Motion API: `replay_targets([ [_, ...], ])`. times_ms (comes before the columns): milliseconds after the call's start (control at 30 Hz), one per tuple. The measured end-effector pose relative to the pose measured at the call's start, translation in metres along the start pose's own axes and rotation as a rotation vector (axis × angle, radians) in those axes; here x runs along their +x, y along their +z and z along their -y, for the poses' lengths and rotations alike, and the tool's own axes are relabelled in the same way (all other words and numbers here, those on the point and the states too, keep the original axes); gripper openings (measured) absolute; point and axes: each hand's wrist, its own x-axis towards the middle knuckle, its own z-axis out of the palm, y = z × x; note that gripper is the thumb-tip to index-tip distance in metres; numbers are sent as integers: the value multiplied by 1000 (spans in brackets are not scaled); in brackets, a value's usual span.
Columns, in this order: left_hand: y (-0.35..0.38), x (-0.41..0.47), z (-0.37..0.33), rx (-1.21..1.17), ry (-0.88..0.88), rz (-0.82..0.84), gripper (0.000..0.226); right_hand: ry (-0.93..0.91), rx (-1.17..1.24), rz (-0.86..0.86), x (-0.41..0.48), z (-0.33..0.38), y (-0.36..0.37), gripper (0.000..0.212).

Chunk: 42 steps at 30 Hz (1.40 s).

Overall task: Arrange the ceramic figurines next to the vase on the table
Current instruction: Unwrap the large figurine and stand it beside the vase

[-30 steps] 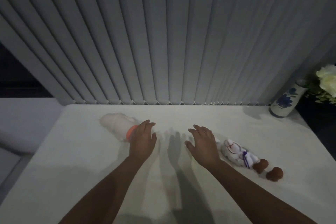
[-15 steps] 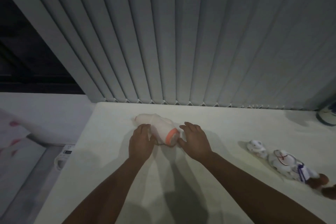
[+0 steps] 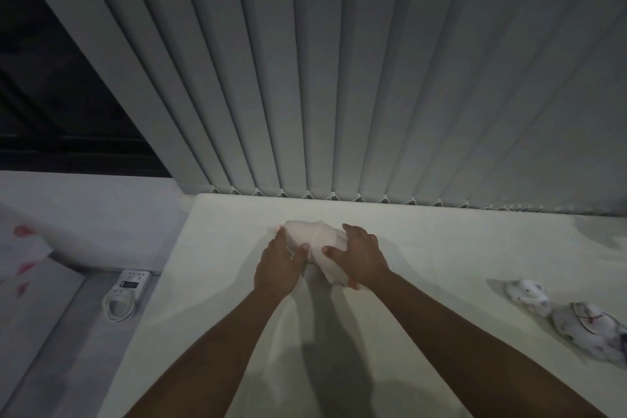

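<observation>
**A:** ok what are the hands doing? any writing anywhere?

**B:** left hand (image 3: 279,269) and right hand (image 3: 363,258) both grip a pale, smooth, rounded figurine (image 3: 317,241), lying on the white table (image 3: 210,316). No readable text. To its right, well apart, two glossy white figurines (image 3: 573,312) lie on their sides. Left of it, off the table, a white boxy gadget (image 3: 130,285) with coiled cable.

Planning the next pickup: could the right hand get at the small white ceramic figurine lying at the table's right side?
Probably not yet: the right hand is gripping the large pale figurine. The table between looks clear to the small white figurine.
</observation>
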Motion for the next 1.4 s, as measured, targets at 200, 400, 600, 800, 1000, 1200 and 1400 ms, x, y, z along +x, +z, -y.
replay_targets([
  [200, 3, 14, -7, -230, -89, 87, 74, 24, 77, -22, -4, -5, 6, 73],
  [400, 6, 22, -18, -431, -183, 75, 84, -60, 35, -121, -27, -5, 21, 74],
  [600, 7, 23, -15, -610, -285, 15, 95, -102, -18, -194, -49, -7, 31, 76],
  [800, 3, 19, -16, -673, -363, -27, 91, -152, -83, -167, -75, -12, 36, 79],
  [1000, -6, 6, -30, -620, -287, -12, 84, -154, -135, -167, -94, -22, 37, 79],
  [1200, -12, -10, -32, -664, -241, -2, 74, -210, -67, -144, -101, -29, 28, 70],
  [1400, -19, -25, -45, -703, -63, 166, 58, -112, 295, -125, -88, -27, -2, 77],
])
